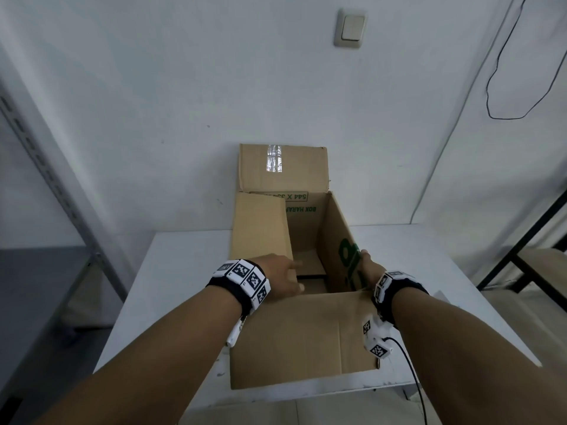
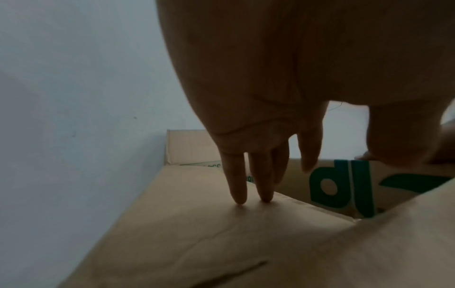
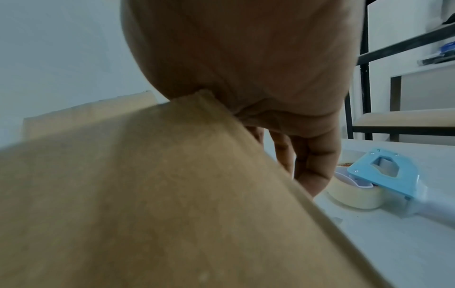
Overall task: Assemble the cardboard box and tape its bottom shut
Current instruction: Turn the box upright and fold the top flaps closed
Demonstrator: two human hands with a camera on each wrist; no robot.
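A brown cardboard box (image 1: 306, 228) stands on the white table (image 1: 171, 271) with its flaps up. The far flap (image 1: 282, 167) is upright and carries old clear tape. The near flap (image 1: 306, 332) lies out toward me. My left hand (image 1: 282, 280) presses the left flap (image 1: 260, 228) inward, with straight fingertips (image 2: 238, 194) touching it. My right hand (image 1: 368, 265) grips the upright right flap (image 1: 337, 240), which has green print. That flap's edge sits in the crook of the thumb, and the fingers (image 3: 312, 165) hang down outside. A blue tape dispenser (image 3: 384, 173) with a tape roll lies on the table to the right of that hand.
A grey metal shelf upright (image 1: 46, 179) stands at the left and a black-framed rack (image 1: 537, 240) at the right. The white wall rises right behind the box. A black cable (image 1: 411, 363) trails from my right wrist over the table's front edge.
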